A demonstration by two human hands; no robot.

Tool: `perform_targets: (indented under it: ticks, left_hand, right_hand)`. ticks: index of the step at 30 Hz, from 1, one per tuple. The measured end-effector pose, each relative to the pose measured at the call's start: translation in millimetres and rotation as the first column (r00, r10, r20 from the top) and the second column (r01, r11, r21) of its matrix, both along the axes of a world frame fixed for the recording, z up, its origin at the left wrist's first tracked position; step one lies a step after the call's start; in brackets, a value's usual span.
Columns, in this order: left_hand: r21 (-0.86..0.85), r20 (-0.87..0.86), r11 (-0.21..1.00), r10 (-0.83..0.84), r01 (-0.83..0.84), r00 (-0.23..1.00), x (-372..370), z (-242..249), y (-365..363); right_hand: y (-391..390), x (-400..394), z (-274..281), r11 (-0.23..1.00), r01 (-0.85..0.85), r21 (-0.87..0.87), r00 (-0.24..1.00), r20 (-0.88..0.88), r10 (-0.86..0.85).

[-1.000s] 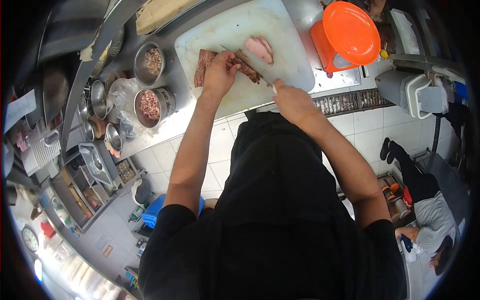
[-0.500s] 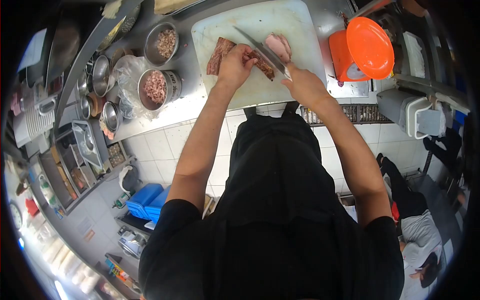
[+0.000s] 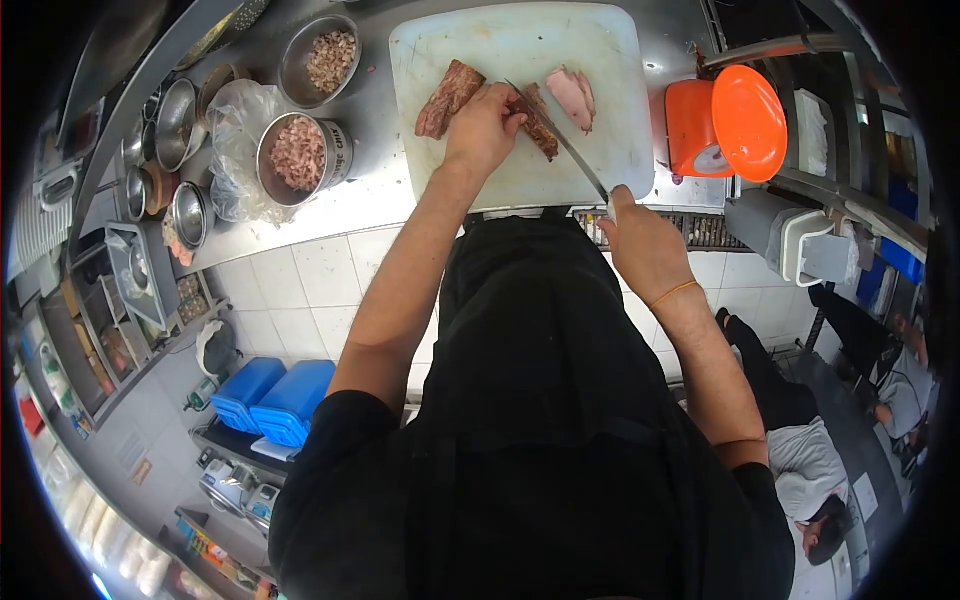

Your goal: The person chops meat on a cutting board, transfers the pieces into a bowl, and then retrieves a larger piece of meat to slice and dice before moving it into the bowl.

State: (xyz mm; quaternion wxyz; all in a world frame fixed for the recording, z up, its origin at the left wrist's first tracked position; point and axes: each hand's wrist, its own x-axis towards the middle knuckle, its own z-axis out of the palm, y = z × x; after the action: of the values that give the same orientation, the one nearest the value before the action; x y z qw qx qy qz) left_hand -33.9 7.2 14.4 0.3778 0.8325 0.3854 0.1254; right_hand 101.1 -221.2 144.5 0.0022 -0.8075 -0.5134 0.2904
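My right hand (image 3: 648, 248) is closed round the handle of a long knife (image 3: 580, 160). The blade slants across a dark-crusted strip of meat (image 3: 540, 135), its tip close to the fingertips of my left hand (image 3: 484, 130). Those left fingers are curled and press on the strip's far end, partly hiding it. A thicker browned chunk of meat (image 3: 450, 98) lies just left of that hand. To the right of the blade, pale pink meat slices (image 3: 572, 98) rest apart on the white cutting board (image 3: 480, 35).
Left of the board stand a metal bowl of diced meat (image 3: 330, 62), a tin of pink diced meat (image 3: 298, 153) and a clear plastic bag (image 3: 240, 150). An orange scale (image 3: 695, 130) with a round pan stands to the right. Other people (image 3: 815, 470) are at the lower right.
My right hand has drawn the knife back toward my body, its tip now nearer the left fingers. My left hand stays on the meat strip. The camera view has shifted slightly.
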Motion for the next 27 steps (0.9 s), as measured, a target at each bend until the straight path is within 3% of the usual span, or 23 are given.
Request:
perform_targets:
  ticks: [12,18,21,24,27]
  left_hand:
    - [0.007,0.011,1.0,-0.021,0.021,1.0,-2,1,0]
    - [-0.011,-0.024,0.999,-0.033,0.033,0.999,1,3,4]
    - [0.0,-0.079,0.999,-0.042,0.042,0.996,4,5,5]
    - [-0.014,-0.083,0.999,-0.034,0.033,0.996,3,4,4]
    - [-0.023,-0.052,0.999,-0.033,0.032,0.998,2,1,4]
  right_hand:
    - [37,13,-23,0.993,-0.016,-0.119,0.995,-0.101,0.004]
    - [60,10,-64,0.998,0.04,-0.038,0.983,-0.18,-0.046]
    - [56,12,-55,0.999,0.011,-0.037,0.985,-0.174,-0.017]
    - [33,7,-19,0.986,0.069,-0.15,0.977,-0.189,-0.097]
    - [12,5,-35,0.986,0.058,-0.158,0.979,-0.183,-0.087]
